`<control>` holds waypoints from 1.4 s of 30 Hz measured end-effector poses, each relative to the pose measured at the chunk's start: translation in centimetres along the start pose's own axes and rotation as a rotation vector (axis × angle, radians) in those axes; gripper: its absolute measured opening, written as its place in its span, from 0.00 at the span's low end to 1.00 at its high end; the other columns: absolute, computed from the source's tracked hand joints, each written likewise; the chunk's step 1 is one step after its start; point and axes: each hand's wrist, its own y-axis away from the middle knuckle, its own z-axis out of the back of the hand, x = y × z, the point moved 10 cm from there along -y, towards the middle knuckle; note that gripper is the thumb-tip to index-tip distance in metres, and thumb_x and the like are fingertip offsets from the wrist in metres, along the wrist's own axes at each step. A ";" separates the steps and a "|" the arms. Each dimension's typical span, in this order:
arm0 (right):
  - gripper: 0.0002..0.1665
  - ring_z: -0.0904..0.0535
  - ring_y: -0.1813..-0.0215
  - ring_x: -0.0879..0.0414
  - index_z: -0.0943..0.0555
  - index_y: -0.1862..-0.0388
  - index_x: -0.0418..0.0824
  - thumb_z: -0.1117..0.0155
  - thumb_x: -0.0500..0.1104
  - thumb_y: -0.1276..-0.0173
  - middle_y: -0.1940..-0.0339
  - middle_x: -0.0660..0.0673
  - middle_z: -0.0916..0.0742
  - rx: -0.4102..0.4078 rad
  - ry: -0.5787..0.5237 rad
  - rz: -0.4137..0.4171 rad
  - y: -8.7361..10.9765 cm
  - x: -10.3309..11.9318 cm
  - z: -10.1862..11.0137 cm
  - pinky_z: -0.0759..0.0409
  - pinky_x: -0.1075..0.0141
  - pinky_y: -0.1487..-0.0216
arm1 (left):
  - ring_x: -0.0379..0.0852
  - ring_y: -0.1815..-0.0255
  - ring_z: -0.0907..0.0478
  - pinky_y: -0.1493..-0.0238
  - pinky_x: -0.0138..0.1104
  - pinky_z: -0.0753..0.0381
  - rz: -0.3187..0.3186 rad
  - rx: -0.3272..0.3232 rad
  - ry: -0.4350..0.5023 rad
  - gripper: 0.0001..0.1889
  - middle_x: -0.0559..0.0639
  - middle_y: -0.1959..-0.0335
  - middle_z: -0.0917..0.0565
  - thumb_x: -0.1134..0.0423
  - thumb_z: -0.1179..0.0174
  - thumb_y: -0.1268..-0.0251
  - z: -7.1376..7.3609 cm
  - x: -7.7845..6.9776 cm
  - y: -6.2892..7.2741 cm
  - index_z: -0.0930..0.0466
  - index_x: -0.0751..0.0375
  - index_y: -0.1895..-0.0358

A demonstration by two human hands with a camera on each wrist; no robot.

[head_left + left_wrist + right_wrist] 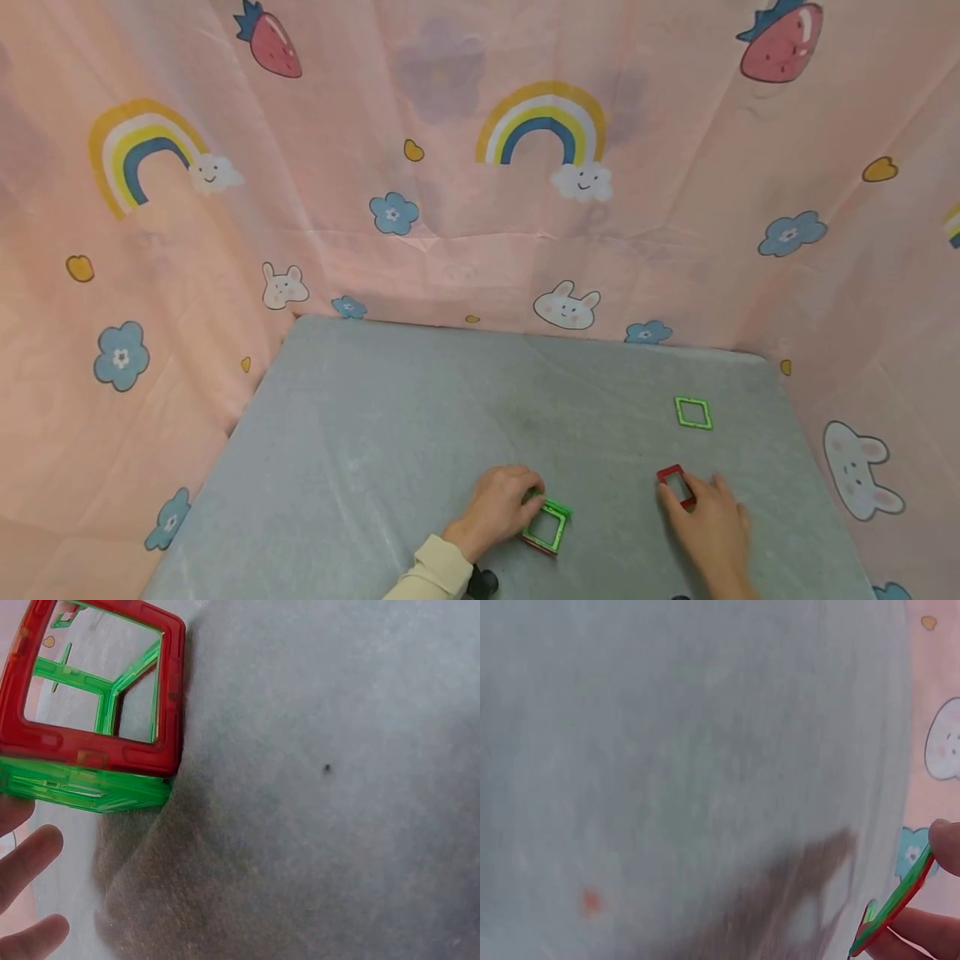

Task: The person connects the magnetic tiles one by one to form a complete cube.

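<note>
A small open box of magnetic tiles, square frames in green and red, stands on the table: the magnetic tile box (555, 546). Up close in the left wrist view, its red frame (90, 757) faces the camera, with green frames joined behind and below. My left hand (497, 507) holds the box at its left corner, fingers curled at the green edge. Off to the right, my right hand (712, 525) pinches a red magnetic tile (670, 472) between thumb and fingers. In the right wrist view that tile shows a green layer (906, 889) along the red, tilted above the table.
A green square tile (693, 426) lies flat on the grey table cover (390, 433), beyond the right hand. Pink printed curtain (450, 275) hangs along the back and sides of the table. A dark band (482, 583) sits at the left wrist.
</note>
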 end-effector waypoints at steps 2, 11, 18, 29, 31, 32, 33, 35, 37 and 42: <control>0.35 0.38 0.32 0.29 0.22 0.42 0.28 0.38 0.57 0.33 0.42 0.25 0.22 0.003 -0.004 -0.002 0.3 0.3 -0.2 0.44 0.31 0.41 | 0.29 0.74 0.26 0.70 0.22 0.28 0.002 0.000 -0.005 0.01 0.38 0.72 0.18 0.61 0.33 0.39 0.0 0.0 0.0 0.14 0.52 0.66; 0.36 0.38 0.33 0.26 0.23 0.42 0.26 0.40 0.57 0.31 0.40 0.20 0.26 0.042 -0.033 -0.013 1.8 1.2 -1.6 0.42 0.32 0.38 | 0.28 0.74 0.27 0.71 0.21 0.29 0.004 -0.005 -0.005 0.02 0.38 0.72 0.18 0.61 0.33 0.39 -0.1 0.0 0.1 0.13 0.52 0.66; 0.35 0.37 0.34 0.24 0.21 0.44 0.26 0.41 0.58 0.30 0.42 0.22 0.23 0.052 -0.080 -0.011 2.6 1.9 -2.2 0.42 0.33 0.37 | 0.30 0.75 0.26 0.72 0.21 0.29 0.016 -0.002 0.026 0.02 0.40 0.72 0.18 0.61 0.32 0.40 -0.2 0.0 0.1 0.13 0.53 0.65; 0.33 0.38 0.33 0.24 0.20 0.45 0.28 0.41 0.57 0.30 0.43 0.24 0.21 0.072 -0.152 -0.036 4.1 3.7 -3.2 0.40 0.34 0.36 | 0.28 0.76 0.29 0.73 0.21 0.31 0.028 0.013 0.021 0.02 0.38 0.74 0.19 0.61 0.33 0.40 -0.3 0.2 0.0 0.13 0.53 0.65; 0.32 0.38 0.33 0.25 0.20 0.45 0.28 0.41 0.56 0.31 0.42 0.23 0.22 0.074 -0.159 -0.054 4.3 3.8 -3.3 0.41 0.34 0.35 | 0.28 0.76 0.28 0.73 0.21 0.31 0.028 0.013 0.015 0.02 0.38 0.73 0.19 0.60 0.33 0.39 -0.3 0.2 0.0 0.13 0.52 0.65; 0.32 0.38 0.33 0.25 0.20 0.45 0.28 0.41 0.56 0.31 0.41 0.22 0.23 0.077 -0.162 -0.061 4.4 3.9 -3.3 0.41 0.34 0.35 | 0.28 0.76 0.28 0.72 0.21 0.30 0.028 0.012 0.012 0.02 0.38 0.73 0.19 0.60 0.33 0.39 -0.3 0.2 0.1 0.13 0.52 0.65; 0.32 0.38 0.33 0.25 0.20 0.45 0.28 0.41 0.56 0.31 0.41 0.22 0.24 0.083 -0.166 -0.068 4.5 4.0 -3.4 0.41 0.34 0.35 | 0.28 0.76 0.28 0.72 0.21 0.30 0.027 0.011 0.008 0.02 0.38 0.73 0.19 0.60 0.33 0.39 -0.3 0.1 0.1 0.13 0.52 0.66; 0.32 0.38 0.32 0.25 0.20 0.45 0.28 0.42 0.56 0.30 0.40 0.21 0.25 0.096 -0.173 -0.083 4.6 4.1 -3.6 0.42 0.34 0.35 | 0.28 0.76 0.28 0.73 0.21 0.30 0.024 0.005 0.003 0.02 0.38 0.73 0.19 0.60 0.33 0.39 -0.3 0.1 0.1 0.13 0.52 0.66; 0.33 0.39 0.32 0.25 0.21 0.44 0.28 0.42 0.57 0.30 0.39 0.20 0.26 0.112 -0.178 -0.091 4.7 4.3 -3.8 0.42 0.34 0.35 | 0.28 0.76 0.28 0.73 0.21 0.31 0.020 -0.003 0.002 0.02 0.38 0.74 0.19 0.60 0.33 0.39 -0.2 0.0 0.2 0.13 0.52 0.66; 0.33 0.39 0.33 0.24 0.20 0.45 0.28 0.43 0.57 0.29 0.40 0.22 0.24 0.121 -0.187 -0.086 5.1 4.7 -4.5 0.41 0.34 0.35 | 0.27 0.77 0.30 0.74 0.21 0.32 0.019 -0.013 0.012 0.02 0.38 0.74 0.19 0.60 0.33 0.39 -0.1 0.0 0.1 0.13 0.53 0.66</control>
